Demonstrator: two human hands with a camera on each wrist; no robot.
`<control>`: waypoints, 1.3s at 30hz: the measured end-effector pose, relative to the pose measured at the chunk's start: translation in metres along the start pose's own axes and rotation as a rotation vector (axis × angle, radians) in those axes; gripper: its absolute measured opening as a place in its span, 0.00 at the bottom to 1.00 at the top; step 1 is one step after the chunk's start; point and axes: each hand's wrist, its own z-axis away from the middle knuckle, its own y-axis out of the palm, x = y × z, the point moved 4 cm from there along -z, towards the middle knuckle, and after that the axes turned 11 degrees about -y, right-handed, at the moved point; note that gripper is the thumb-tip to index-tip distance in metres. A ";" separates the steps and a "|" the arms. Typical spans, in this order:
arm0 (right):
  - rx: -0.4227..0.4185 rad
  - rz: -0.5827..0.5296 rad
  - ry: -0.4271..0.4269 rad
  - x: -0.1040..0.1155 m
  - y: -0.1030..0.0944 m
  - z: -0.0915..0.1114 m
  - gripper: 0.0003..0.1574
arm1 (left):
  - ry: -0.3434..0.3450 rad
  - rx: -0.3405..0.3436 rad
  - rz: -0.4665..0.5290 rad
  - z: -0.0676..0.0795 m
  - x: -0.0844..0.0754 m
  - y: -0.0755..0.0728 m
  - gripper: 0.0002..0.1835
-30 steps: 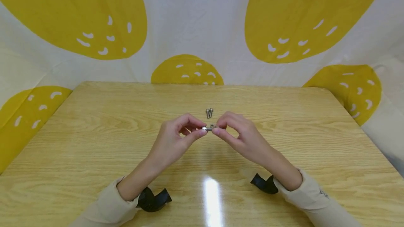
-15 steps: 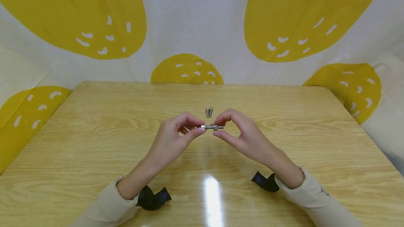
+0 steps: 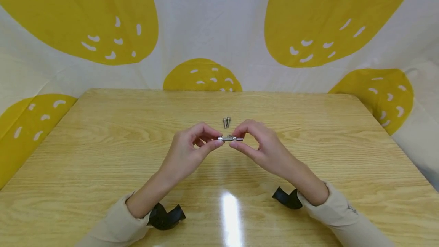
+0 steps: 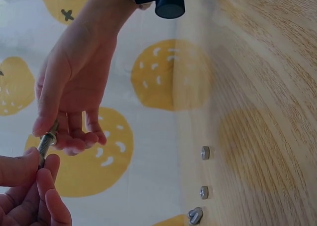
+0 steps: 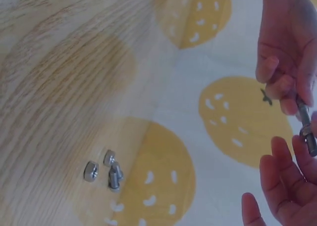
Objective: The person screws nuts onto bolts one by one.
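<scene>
A silver bolt [image 3: 226, 139] lies level between the hands, above the table, with a nut [image 5: 306, 131] threaded partway along its shank. My left hand [image 3: 193, 148] pinches the bolt's head end between thumb and fingertips. At the nut, my right hand [image 3: 263, 148] has thumb below and fingertip above, pinching it; the bolt's free end pokes out past it. The left wrist view shows the same bolt [image 4: 46, 142] between both sets of fingertips, the nut partly hidden there.
Beyond the hands, two bolts [image 5: 114, 176] lie together on the wooden table [image 3: 137, 117]. Close to them are two loose nuts, one nearer [image 5: 91, 171] and one farther [image 5: 109, 158]. A patterned cloth [image 3: 212, 18] hangs behind the table's far edge.
The right fingertips first covered the nut and bolt end, then parted and showed the nut, and now close on it again. The left hand keeps its hold nearly still.
</scene>
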 end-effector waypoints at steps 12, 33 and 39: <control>0.081 0.008 0.122 -0.001 -0.001 0.002 0.16 | 0.037 0.004 -0.012 0.000 0.000 0.002 0.06; 0.110 0.019 0.204 -0.002 -0.002 0.007 0.14 | 0.037 0.038 0.025 -0.001 0.003 0.007 0.06; 0.095 -0.020 0.191 0.001 -0.002 0.008 0.17 | 0.002 0.029 0.011 0.000 0.003 0.007 0.05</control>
